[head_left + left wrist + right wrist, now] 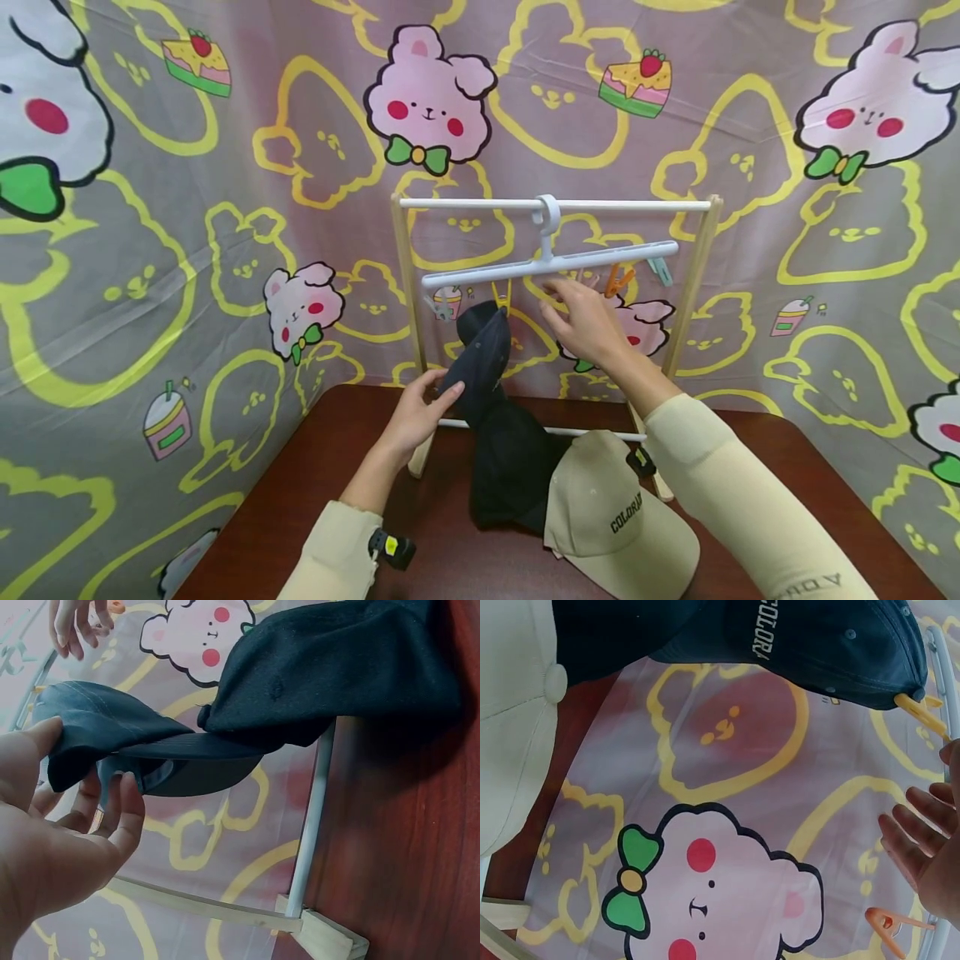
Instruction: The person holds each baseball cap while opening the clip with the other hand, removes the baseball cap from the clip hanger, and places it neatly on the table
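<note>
A navy cap (480, 358) with light lettering (763, 630) hangs tilted under a pale blue hanger (615, 255). The yellow clip (922, 716) grips its edge. My left hand (412, 412) holds the cap's lower left side, thumb on the outside and fingers curled beneath it in the left wrist view. My right hand (588, 321) is just below the hanger bar, right of the yellow clip, fingers loosely bent around nothing. In the right wrist view its thumb is close to that clip; contact is unclear.
The hanger hooks onto a white rail (637, 205) of a wooden-legged rack. An orange clip (618, 281) and a teal clip (660, 271) hang at its right. A black cap (510, 467) and a beige cap (600, 500) lie on the brown table (300, 500).
</note>
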`<action>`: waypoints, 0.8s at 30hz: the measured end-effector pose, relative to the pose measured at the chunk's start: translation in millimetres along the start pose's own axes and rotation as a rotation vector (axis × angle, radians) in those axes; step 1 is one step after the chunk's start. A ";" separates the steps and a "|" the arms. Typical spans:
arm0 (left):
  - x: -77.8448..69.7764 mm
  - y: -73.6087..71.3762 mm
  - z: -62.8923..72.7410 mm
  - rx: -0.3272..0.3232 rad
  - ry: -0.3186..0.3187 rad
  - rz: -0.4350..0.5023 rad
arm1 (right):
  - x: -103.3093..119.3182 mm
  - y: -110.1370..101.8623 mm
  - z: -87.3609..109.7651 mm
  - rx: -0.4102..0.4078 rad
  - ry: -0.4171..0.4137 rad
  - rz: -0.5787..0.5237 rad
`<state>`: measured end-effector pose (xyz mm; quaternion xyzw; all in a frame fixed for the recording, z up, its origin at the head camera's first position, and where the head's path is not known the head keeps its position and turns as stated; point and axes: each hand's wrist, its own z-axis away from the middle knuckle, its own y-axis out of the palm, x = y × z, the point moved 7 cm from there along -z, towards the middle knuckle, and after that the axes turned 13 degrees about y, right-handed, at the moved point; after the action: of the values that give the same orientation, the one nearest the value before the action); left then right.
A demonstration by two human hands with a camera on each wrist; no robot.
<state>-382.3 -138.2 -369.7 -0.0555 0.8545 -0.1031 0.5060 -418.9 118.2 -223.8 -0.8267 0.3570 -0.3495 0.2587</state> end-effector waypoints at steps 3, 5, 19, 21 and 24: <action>-8.7 -0.9 1.6 0.008 0.019 0.023 | 0.6 2.9 -3.0 0.007 0.017 0.006; -10.5 -1.7 2.2 0.007 0.026 0.039 | 2.4 5.1 -4.2 0.011 0.026 0.006; -13.6 -2.1 -2.0 0.018 0.064 0.146 | 23.1 25.7 -20.5 0.021 0.068 -0.048; -13.9 -0.6 -2.3 0.031 0.057 0.182 | 23.7 27.9 -23.3 0.020 0.085 -0.071; -13.7 1.5 -2.2 0.052 0.040 0.261 | 24.0 30.6 -26.7 0.021 0.109 -0.115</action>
<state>-377.6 -133.8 -357.3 0.0712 0.8614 -0.0595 0.4994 -439.7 76.2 -218.4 -0.8227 0.3189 -0.4121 0.2272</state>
